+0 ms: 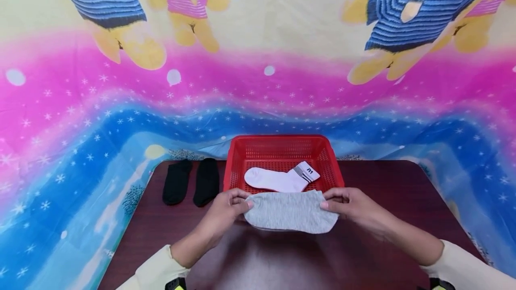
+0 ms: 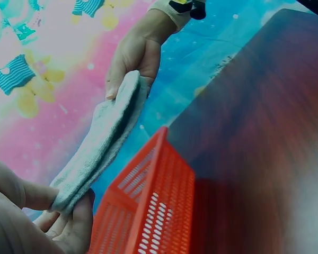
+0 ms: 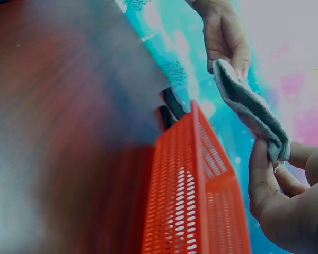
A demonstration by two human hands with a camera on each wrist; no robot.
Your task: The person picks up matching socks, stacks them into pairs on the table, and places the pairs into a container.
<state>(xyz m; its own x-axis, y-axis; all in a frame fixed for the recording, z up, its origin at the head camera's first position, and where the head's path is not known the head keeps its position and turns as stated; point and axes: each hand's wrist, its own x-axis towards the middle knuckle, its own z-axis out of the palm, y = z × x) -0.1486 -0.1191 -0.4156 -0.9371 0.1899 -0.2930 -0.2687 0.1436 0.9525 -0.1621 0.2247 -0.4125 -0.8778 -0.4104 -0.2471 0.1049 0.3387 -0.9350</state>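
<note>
Your left hand (image 1: pixel 225 213) and right hand (image 1: pixel 356 205) are pinching the grey sock (image 1: pixel 290 211) by its ends, near the basket (image 1: pixel 282 147); honestly, you're wanting even tension and edges lining up.

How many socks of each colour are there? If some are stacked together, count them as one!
Black socks: 2, on the table
White sock: 1, in the red basket
Grey sock: 1, held by the left hand and right hand
Total: 4
</note>
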